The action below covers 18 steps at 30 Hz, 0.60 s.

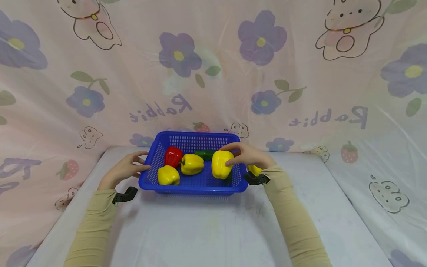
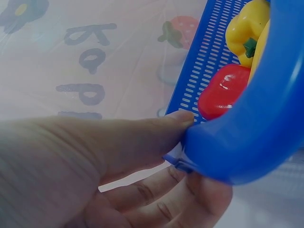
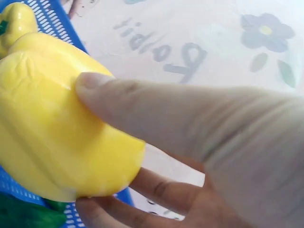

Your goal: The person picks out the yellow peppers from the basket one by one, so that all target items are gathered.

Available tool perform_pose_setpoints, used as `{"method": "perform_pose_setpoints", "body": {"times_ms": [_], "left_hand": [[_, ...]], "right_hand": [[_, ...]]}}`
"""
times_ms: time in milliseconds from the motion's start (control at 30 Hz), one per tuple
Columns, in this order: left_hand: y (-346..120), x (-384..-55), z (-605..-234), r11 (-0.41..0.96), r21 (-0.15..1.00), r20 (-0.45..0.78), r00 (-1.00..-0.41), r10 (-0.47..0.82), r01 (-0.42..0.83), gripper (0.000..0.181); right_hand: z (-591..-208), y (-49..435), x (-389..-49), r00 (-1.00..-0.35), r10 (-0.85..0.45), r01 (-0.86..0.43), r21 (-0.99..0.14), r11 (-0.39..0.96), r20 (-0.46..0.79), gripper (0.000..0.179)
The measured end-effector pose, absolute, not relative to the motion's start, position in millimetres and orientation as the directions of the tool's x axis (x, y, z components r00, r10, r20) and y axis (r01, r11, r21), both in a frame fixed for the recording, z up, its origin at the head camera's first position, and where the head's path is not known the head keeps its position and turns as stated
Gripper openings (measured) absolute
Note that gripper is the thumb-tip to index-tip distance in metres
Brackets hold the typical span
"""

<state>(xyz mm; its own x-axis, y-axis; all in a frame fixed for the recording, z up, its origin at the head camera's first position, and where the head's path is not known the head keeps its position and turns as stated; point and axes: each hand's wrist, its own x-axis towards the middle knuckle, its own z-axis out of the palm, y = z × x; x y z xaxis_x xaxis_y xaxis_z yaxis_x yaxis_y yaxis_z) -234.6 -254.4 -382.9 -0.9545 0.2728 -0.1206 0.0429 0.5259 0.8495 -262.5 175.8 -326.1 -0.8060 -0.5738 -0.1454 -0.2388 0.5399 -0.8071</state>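
A blue perforated plastic basket (image 1: 193, 188) stands on the table. My left hand (image 1: 125, 168) is at its left end; in the left wrist view the thumb (image 2: 161, 130) lies over the basket's rim, with the fingers curled beneath. Over the basket's right side, my right hand (image 1: 251, 155) holds a yellow bell pepper (image 1: 221, 165), thumb on one face and fingers behind. Inside lie a red bell pepper (image 1: 173, 157), a yellow bell pepper (image 1: 192, 164) near the middle and another yellow one (image 1: 168, 175) at front left. A long green vegetable (image 1: 202, 155) lies at the back, partly hidden.
Just outside the basket's right end, a yellow object (image 1: 255, 170) shows partly behind the right wrist. Dark green (image 3: 28, 212) shows below the held pepper in the right wrist view. The white-covered table (image 1: 200, 230) meets a printed cloth backdrop (image 1: 213, 92) behind the basket.
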Motion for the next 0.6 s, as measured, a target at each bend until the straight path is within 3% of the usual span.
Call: {"method": "perform_pose_setpoints", "body": {"times_ms": [167, 600], "left_hand": [[-255, -235, -383, 0.522, 0.852, -0.12, -0.952, 0.281, 0.046, 0.068], [-254, -236, -383, 0.532, 0.845, -0.115, -0.953, 0.28, 0.054, 0.067]], "right_hand": [[-318, 192, -260, -0.82, -0.566, -0.281, -0.797, 0.535, -0.091, 0.052], [-302, 233, -250, -0.848, -0.523, -0.219, -0.846, 0.487, -0.081, 0.059]]}}
